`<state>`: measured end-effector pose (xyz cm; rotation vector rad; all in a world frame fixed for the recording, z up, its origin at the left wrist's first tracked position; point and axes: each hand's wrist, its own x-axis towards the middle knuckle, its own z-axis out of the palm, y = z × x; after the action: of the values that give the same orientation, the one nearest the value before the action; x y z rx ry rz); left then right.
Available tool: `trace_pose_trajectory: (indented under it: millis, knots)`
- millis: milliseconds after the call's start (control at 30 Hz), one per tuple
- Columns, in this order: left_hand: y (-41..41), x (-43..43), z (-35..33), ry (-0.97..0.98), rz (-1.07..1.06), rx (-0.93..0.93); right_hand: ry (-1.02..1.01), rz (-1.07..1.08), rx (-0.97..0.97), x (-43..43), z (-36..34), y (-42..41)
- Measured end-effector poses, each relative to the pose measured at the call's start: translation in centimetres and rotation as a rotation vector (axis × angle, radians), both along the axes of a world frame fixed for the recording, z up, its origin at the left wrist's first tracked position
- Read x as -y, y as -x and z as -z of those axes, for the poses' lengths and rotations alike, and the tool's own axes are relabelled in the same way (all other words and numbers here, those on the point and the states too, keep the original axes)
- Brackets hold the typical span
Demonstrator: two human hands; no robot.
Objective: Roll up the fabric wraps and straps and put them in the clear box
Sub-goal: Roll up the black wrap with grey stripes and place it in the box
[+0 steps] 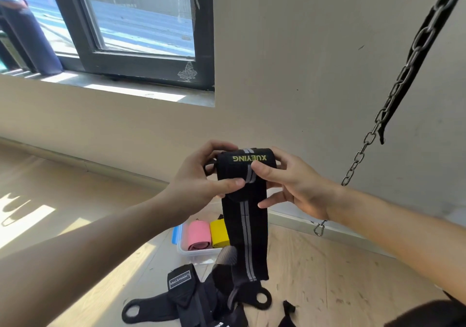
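I hold a black fabric wrap [245, 225] with a grey stripe and yellow lettering up in front of me. Its top end is partly rolled; the rest hangs straight down. My left hand [201, 177] grips the roll from the left, thumb across the stripe. My right hand [290, 182] grips it from the right, thumb on the front. Below, on the wooden floor, stands the clear box [194, 252] with a pink roll [199, 234] and a yellow roll [219, 233] inside. More black straps and wraps [201, 299] lie loose in a pile in front of the box.
A metal chain [393, 94] with a carabiner [319, 228] hangs at the right, close to my right forearm. A beige wall and a window [141, 23] are ahead. A blue lid [176, 233] lies at the box's left side.
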<state>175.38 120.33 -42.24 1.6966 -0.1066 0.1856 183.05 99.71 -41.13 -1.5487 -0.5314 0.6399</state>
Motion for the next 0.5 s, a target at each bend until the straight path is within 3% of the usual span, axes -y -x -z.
trace_pose_trajectory:
  millis: [100,233,367,500]
  knots:
    - [-0.13,-0.07,0.18,-0.085,-0.021,0.011,-0.054,0.017,-0.023,0.1,0.03,-0.06]
    - [-0.08,-0.05,0.07,-0.052,0.062,-0.163,-0.097,-0.006,-0.01,0.4,-0.1,-0.05]
    - [0.05,-0.22,0.05,0.009,0.219,-0.294,-0.103,0.027,0.108,0.33,0.03,0.17]
    - [-0.01,0.05,-0.46,0.097,0.198,-0.324,-0.081,0.025,0.232,0.3,0.45,0.3]
